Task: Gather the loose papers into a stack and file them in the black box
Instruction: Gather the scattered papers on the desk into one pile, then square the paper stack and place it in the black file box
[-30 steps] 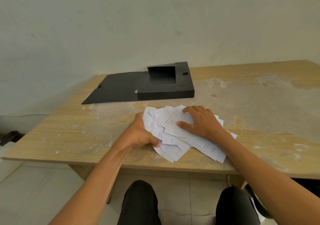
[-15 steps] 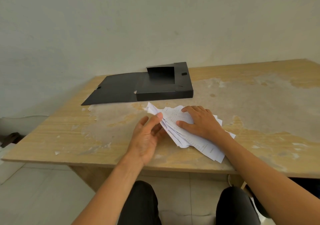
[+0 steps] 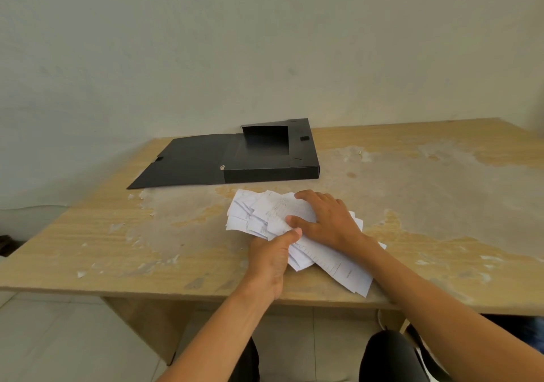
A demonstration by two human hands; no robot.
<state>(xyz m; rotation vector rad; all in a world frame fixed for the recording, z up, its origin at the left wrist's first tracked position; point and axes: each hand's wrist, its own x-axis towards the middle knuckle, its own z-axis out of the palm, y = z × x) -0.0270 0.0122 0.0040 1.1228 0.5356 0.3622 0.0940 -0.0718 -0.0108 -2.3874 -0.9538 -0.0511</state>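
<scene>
A fanned pile of white printed papers [image 3: 259, 213] lies on the wooden table [image 3: 88, 234], just in front of the black box [image 3: 270, 169]. The box is open, its lid flap [image 3: 182, 163] spread flat to the left. My right hand [image 3: 326, 219] lies flat on top of the pile, fingers spread, pressing it down. My left hand [image 3: 270, 258] is at the pile's near-left edge, thumb on top and fingers tucked under the sheets, pinching them.
The table top is worn, with peeled patches and small flakes. A plain wall stands behind the box. The table's front edge runs just below the papers, and my knees [image 3: 385, 352] show beneath it over a tiled floor.
My left hand has slid from the pile's left side to its near edge and gripped the sheets. The papers have spread out flatter to the left. My right hand has stayed on top.
</scene>
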